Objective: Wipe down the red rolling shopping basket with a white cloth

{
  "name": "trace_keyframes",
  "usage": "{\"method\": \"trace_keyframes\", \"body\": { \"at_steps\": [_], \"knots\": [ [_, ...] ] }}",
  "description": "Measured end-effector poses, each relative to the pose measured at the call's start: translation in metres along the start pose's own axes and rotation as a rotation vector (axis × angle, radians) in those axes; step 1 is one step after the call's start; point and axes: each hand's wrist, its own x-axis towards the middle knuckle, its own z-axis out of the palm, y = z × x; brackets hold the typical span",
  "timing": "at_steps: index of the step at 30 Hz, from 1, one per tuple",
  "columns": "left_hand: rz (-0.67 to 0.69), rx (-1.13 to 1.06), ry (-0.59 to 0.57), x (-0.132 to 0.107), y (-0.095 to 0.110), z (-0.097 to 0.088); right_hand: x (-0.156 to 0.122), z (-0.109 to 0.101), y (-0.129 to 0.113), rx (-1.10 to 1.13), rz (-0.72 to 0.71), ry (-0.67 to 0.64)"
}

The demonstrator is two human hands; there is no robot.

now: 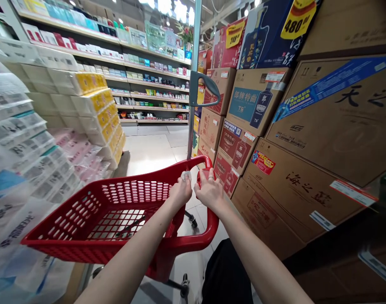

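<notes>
A red plastic shopping cart (pixel 94 242) stands in front of me, its slotted basket on the left and its looped handle on the right. My left hand (pixel 181 192) is closed above the basket's right side, near the handle loop. A small whitish thing shows at its fingertips, too small to name. My right hand (pixel 210 190) is closed over the red part of the cart's handle, with a ring on one finger. Only part of its grip shows. The basket floor shows a grid, with the pale ground visible through it.
Stacked cardboard cartons (pixel 294 169) rise close on the right. Packs of tissue (pixel 98 109) and other wrapped packs (pixel 31 139) are piled on the left. A grey post (pixel 194 50) with a loop handle stands ahead. Shelves of goods (pixel 155 76) line the back, beyond a tiled floor (pixel 148 150).
</notes>
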Motion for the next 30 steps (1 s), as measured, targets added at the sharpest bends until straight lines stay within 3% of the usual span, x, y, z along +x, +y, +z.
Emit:
{"method": "trace_keyframes", "body": {
  "at_steps": [3,9,12,16,19,22,25,30],
  "knots": [
    [-0.126,-0.049,-0.012,0.023,0.003,-0.009,0.008,-0.001,0.001,0.05,0.02,0.004],
    [-0.079,-0.106,-0.013,0.03,-0.015,-0.006,0.016,0.0,0.003,0.181,0.137,-0.046],
    [-0.035,-0.127,-0.057,0.014,-0.024,-0.005,0.014,-0.001,0.003,0.222,0.148,-0.057],
    [-0.005,-0.093,-0.089,-0.028,-0.024,-0.005,0.011,-0.005,0.002,0.234,0.145,-0.068],
    [-0.012,-0.03,-0.058,-0.058,-0.02,-0.001,0.009,-0.004,0.002,0.22,0.136,-0.048],
    [-0.031,-0.014,-0.048,-0.07,-0.016,0.002,0.007,0.0,0.003,0.203,0.119,-0.015],
    [-0.071,0.004,-0.055,-0.058,-0.012,-0.001,0.006,0.002,0.003,0.194,0.102,-0.01],
    [-0.108,-0.012,-0.017,-0.013,-0.007,-0.012,0.011,0.002,0.002,0.174,0.105,-0.018]
  ]
}}
